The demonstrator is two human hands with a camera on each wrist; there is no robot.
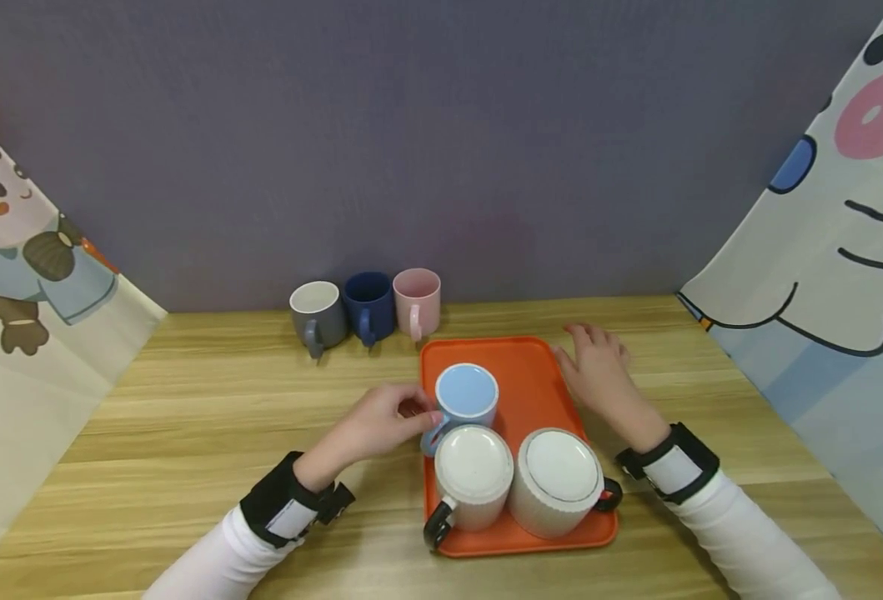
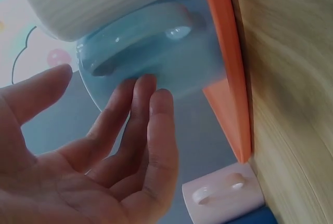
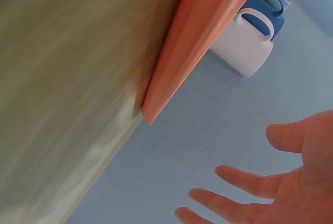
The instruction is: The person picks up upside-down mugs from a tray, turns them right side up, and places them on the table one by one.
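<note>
An upside-down light blue mug stands on the orange tray, its handle turned to the left. My left hand is beside that handle; in the left wrist view the thumb is spread away and the fingertips are right at the mug's wall below the handle. Two upside-down white mugs with black handles, one on the left and one on the right, fill the tray's near end. My right hand hovers by the tray's right rim, fingers loosely spread and holding nothing.
Behind the tray, near the back wall, a grey mug, a dark blue mug and a pink mug stand upright in a row, handles toward me. The wooden table meets a grey wall at the back and printed sheets on both sides.
</note>
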